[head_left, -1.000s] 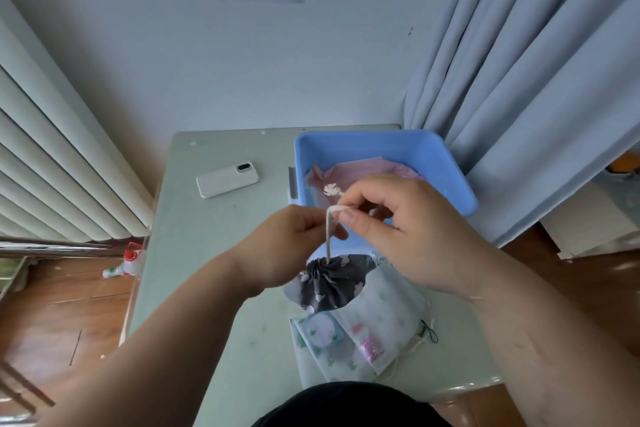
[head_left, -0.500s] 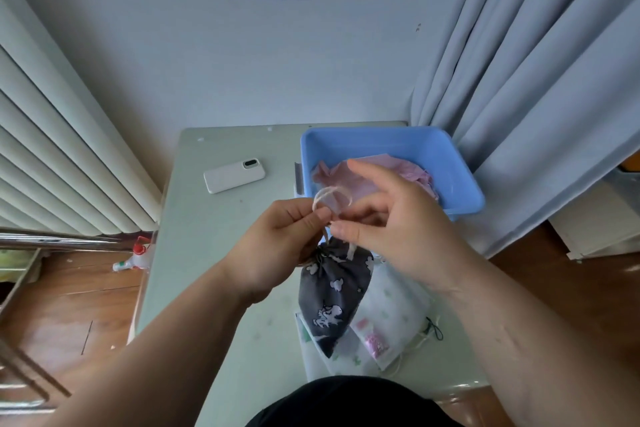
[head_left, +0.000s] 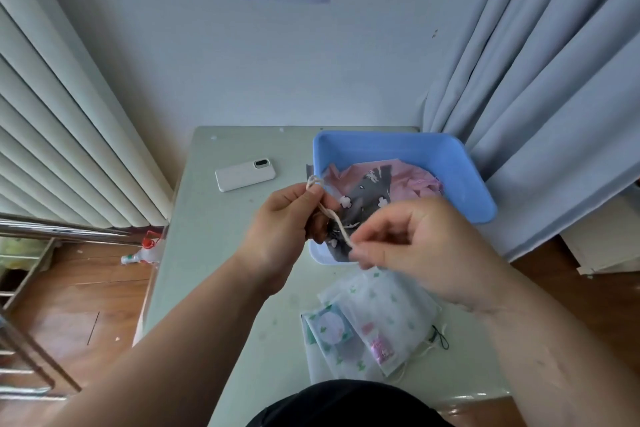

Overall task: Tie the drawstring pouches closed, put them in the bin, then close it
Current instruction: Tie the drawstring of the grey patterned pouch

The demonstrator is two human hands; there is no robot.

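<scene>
Head view. Your left hand (head_left: 287, 218) is curled round the gathered neck of the grey printed pouch (head_left: 369, 196), with a loop of its pale drawstring (head_left: 334, 220) standing out above the fingers; your right hand (head_left: 419, 246) pinches the cord's other run between thumb and fingertips, drawn taut toward the near right. The pouch hangs over the near left corner of the blue bin (head_left: 460, 163), its body lying partly on the pink pouch (head_left: 419, 180) inside; the bin stands at the far right of the table (head_left: 221, 253). Several white patterned pouches (head_left: 377, 312) lie stacked by the near edge, and whether they are tied cannot be told; a white phone (head_left: 246, 174) lies far left, well apart.

Risks, as judged: if your right pinch slips while the cord is taut, the half-made knot may fall open and the neck loosen; if your left hand lets go before the knot seats, the pouch would drop into the bin untied; a hard pull toward yourself may drag the light bin toward the stacked pouches, which could slide off the near edge; no lid can be made out, so closing the bin may first mean finding one.
</scene>
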